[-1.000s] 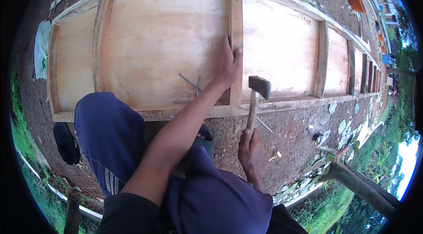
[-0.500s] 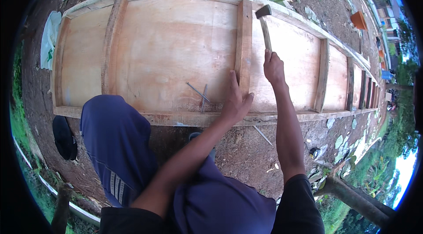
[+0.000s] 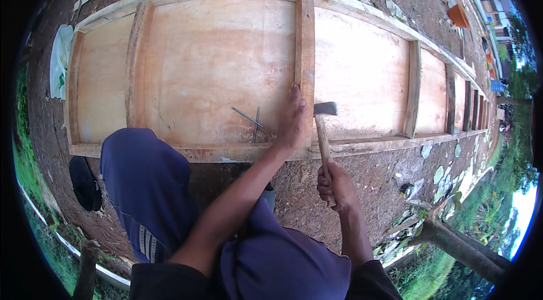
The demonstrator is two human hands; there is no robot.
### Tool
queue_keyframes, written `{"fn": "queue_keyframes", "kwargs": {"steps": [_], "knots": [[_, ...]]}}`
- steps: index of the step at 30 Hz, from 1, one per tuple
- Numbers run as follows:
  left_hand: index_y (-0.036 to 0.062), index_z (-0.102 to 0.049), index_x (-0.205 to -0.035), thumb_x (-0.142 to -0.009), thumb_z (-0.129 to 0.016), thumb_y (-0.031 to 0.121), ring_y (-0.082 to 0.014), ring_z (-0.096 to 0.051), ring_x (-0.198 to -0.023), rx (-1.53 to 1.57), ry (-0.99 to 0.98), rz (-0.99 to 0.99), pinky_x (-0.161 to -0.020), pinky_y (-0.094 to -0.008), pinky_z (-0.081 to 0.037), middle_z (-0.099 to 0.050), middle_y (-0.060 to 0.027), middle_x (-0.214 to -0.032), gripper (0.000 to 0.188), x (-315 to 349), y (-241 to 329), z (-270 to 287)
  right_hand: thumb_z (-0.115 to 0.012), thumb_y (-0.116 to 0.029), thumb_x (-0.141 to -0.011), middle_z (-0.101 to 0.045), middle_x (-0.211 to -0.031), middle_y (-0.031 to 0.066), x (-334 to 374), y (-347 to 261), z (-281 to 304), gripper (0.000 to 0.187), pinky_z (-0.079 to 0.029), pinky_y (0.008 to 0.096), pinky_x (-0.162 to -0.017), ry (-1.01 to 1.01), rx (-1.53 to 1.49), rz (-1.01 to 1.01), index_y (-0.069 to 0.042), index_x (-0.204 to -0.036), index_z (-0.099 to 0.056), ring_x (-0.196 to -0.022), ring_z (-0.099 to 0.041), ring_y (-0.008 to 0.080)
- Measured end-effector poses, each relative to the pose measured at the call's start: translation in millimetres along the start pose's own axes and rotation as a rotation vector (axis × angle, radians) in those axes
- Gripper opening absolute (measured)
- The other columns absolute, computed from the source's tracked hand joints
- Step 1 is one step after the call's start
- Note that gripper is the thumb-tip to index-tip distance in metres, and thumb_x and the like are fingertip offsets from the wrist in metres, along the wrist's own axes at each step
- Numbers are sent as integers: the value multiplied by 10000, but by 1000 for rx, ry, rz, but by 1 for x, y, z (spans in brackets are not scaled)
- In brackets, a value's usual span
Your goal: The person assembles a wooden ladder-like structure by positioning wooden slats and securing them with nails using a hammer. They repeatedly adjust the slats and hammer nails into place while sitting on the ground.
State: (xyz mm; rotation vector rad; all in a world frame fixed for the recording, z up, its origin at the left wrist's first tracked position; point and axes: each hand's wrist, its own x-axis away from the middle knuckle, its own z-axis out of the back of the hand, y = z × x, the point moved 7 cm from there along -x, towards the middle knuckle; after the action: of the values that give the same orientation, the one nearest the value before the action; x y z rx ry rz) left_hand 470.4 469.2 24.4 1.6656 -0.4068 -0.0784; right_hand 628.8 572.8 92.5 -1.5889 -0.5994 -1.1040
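A long wooden frame backed with plywood lies in front of me, divided by crosspieces. My left hand grips the middle crosspiece near its near end, fingers along its left side. In my right hand, closed round the wooden handle, is a hammer. Its dark metal head is at the right face of that crosspiece, close to my left hand; whether they touch I cannot tell. Two long nails lie crossed on the plywood, left of my left hand.
The frame's near rail runs just beyond my knees. A black cap-like item lies on the soil at left, with a white sack beyond it. Orange pots stand at far right; a tree trunk rises at near right.
The hammer has come down and toward me, from above the frame to beside the crosspiece. My left hand has shifted slightly up along the crosspiece, its thumb drawn in.
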Motion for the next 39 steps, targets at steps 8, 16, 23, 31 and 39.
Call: {"fn": "queue_keyframes", "kwargs": {"steps": [8, 16, 23, 31, 39], "knots": [[-108, 84, -1553, -939, -602, 130, -416, -48, -1548, -380, 4, -36, -1260, -432, -96, -12, -328, -1642, 951, 6, -2, -4, -355, -569, -1072, -463, -686, 27, 71, -230, -38, 549, -308, 212, -411, 331, 58, 1380, -54, -910, -456, -486, -430, 89], [-135, 75, -1534, -917, -627, 83, -479, -86, -1525, -519, -1, -58, -1260, -479, -126, -22, -360, -1621, 959, 7, -4, -11, -408, -369, -1082, -613, -692, 202, -115, -187, -22, 456, -493, 468, -511, 421, 1073, 865, 30, -918, -556, -545, -607, 383], [-83, -235, -1554, -1063, -488, 377, -356, -267, -1510, 80, -19, 135, -1229, -398, -226, -254, -294, -1612, 718, -3, 10, 41, -396, -486, -1085, -376, -653, -24, -4, -56, 35, 427, -293, 241, -389, 338, -443, 414, -97, -930, -479, -459, -340, 78], [-89, -338, -1511, -1055, -525, 292, -319, -369, -1452, 30, 24, -53, -1200, -389, -292, -388, -266, -1551, 623, -30, -8, 25, -349, -516, -1079, -401, -648, -9, 57, 43, 31, 466, -328, 245, -376, 48, -90, -50, -84, -958, -474, -444, -378, 87], [-32, -449, -1469, -977, -655, 264, -340, -518, -1341, 17, 0, -21, -1120, -409, -407, -525, -259, -1446, 610, -34, -1, 32, -404, -595, -1043, -426, -678, 23, 73, 35, 24, 514, -433, 356, -461, 490, 341, 1354, -85, -1085, -448, -520, -457, 151]]}}
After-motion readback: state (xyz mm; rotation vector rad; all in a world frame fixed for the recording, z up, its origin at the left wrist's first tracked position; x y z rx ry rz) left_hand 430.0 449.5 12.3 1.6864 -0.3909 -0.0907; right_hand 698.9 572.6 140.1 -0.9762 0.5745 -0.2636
